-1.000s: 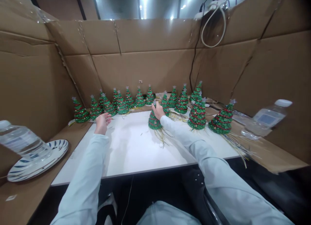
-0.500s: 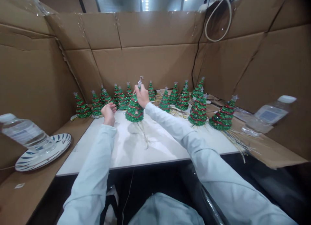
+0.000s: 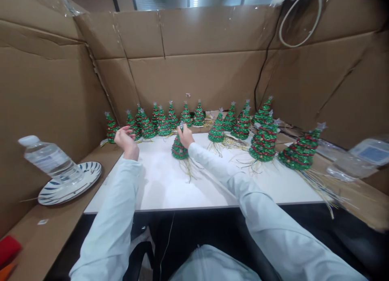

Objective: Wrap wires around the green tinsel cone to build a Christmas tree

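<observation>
My right hand [image 3: 185, 136] is closed around the top of a small green Christmas tree [image 3: 179, 149] with red garland, which rests on the white tabletop [image 3: 188, 184] with straw strands trailing from its base. My left hand [image 3: 126, 138] hovers to the left with its fingers loosely curled and apart, holding nothing, close to the row of small trees [image 3: 164, 121] along the back cardboard wall. More trees stand to the right: one [image 3: 216, 130] behind the held tree, a larger one [image 3: 264, 140] and another [image 3: 300, 150] further right.
A water bottle [image 3: 50, 159] stands on a blue-striped plate [image 3: 71, 183] at the left. Another bottle [image 3: 361, 157] lies at the right, blurred. Cardboard walls [image 3: 197, 70] enclose the table on three sides. A white cable [image 3: 299, 24] hangs at the top right. Loose straw [image 3: 322, 188] lies near the right edge.
My right hand lifted a tree from the middle of the table, carried it left, and has lowered it onto the tabletop. My left hand stayed to the left, fingers loosely curled.
</observation>
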